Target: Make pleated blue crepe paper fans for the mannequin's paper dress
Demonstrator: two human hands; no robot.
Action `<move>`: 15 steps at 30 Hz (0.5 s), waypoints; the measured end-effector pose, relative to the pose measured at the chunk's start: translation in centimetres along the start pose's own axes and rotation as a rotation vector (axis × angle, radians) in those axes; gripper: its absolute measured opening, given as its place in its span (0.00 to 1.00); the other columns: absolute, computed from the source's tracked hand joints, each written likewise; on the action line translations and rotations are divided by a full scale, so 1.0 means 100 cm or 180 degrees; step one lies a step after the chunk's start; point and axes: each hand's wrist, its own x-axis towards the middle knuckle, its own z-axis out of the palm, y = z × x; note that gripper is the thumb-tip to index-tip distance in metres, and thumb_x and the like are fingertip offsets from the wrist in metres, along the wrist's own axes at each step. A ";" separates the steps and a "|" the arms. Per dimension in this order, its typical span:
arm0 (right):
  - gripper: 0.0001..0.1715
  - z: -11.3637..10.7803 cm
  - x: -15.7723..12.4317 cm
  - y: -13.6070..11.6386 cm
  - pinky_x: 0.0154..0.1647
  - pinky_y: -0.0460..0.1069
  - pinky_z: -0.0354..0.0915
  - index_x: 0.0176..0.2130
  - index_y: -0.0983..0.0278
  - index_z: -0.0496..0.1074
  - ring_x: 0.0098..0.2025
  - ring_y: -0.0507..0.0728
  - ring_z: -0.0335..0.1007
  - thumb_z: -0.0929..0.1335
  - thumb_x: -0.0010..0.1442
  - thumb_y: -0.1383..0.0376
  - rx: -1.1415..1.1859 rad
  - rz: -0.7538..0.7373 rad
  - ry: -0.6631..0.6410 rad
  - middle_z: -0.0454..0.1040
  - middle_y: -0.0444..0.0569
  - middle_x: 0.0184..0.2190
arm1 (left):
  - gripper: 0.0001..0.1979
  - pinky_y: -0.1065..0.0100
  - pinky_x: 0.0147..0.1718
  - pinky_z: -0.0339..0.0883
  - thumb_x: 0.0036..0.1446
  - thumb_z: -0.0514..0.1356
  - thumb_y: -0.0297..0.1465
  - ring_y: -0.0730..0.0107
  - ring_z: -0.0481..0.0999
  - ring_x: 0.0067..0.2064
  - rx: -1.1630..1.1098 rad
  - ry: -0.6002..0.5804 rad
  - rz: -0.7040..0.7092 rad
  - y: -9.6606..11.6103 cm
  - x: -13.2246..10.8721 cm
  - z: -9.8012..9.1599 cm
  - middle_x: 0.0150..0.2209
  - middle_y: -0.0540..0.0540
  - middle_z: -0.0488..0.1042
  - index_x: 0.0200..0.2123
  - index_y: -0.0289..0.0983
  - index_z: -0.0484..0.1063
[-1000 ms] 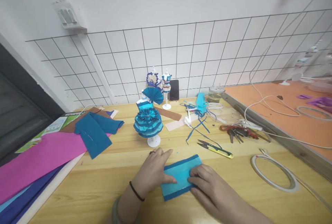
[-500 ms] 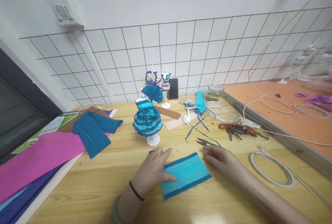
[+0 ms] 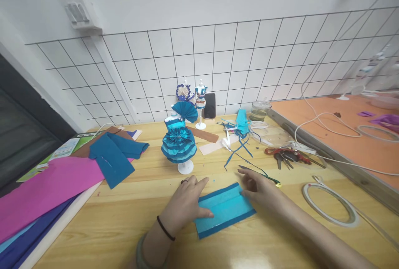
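Observation:
A folded piece of teal and light blue crepe paper (image 3: 226, 209) lies on the wooden table (image 3: 118, 219). My left hand (image 3: 187, 202) rests flat on its left end, fingers stretched out; a dark band is on that wrist. My right hand (image 3: 258, 187) is off the paper's far right corner and lies over yellow-green thread snips (image 3: 276, 182), fingers loosely extended. Only the snips' blade tip and yellow end show. Whether the fingers grip them is not visible.
A small mannequin in a blue paper dress (image 3: 179, 144) stands just behind my hands. Pink, teal and dark blue paper sheets (image 3: 62, 182) lie at the left. Paper scraps (image 3: 238, 136), keys (image 3: 285, 157), a tape ring (image 3: 330, 204), a jar (image 3: 260, 111) and cables are at the right.
My right hand left the blue paper and moved up and right onto the thread snips. My left hand stayed on the paper, which now lies unfolded flatter.

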 end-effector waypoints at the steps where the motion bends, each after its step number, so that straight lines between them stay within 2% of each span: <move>1: 0.32 -0.001 0.001 -0.001 0.30 0.45 0.61 0.50 0.65 0.64 0.29 0.52 0.65 0.67 0.43 0.69 -0.0059 -0.0030 0.0032 0.68 0.45 0.33 | 0.44 0.60 0.45 0.56 0.35 0.66 0.46 0.53 0.63 0.47 0.0006 -0.0002 0.0003 0.000 0.000 0.001 0.42 0.42 0.64 0.57 0.40 0.56; 5: 0.35 -0.003 0.002 -0.009 0.26 0.44 0.59 0.52 0.66 0.61 0.28 0.52 0.64 0.68 0.43 0.69 0.0050 -0.0034 -0.0428 0.67 0.43 0.27 | 0.44 0.61 0.45 0.56 0.36 0.65 0.46 0.54 0.63 0.46 0.0010 -0.0001 -0.0005 0.000 0.000 0.000 0.42 0.42 0.64 0.57 0.40 0.56; 8: 0.37 -0.004 -0.001 -0.011 0.24 0.44 0.57 0.54 0.63 0.60 0.28 0.52 0.65 0.68 0.43 0.69 0.0087 0.0115 -0.0670 0.65 0.40 0.24 | 0.44 0.61 0.45 0.57 0.36 0.65 0.46 0.53 0.63 0.46 0.0005 -0.0027 -0.0006 0.002 0.000 -0.001 0.43 0.41 0.65 0.57 0.38 0.56; 15: 0.36 -0.004 -0.005 -0.007 0.27 0.44 0.58 0.54 0.62 0.59 0.30 0.52 0.64 0.67 0.44 0.69 0.0179 0.0052 -0.0727 0.63 0.40 0.25 | 0.44 0.60 0.44 0.57 0.36 0.66 0.46 0.53 0.64 0.46 0.0018 -0.0036 -0.0002 0.001 -0.001 -0.001 0.43 0.41 0.65 0.56 0.39 0.57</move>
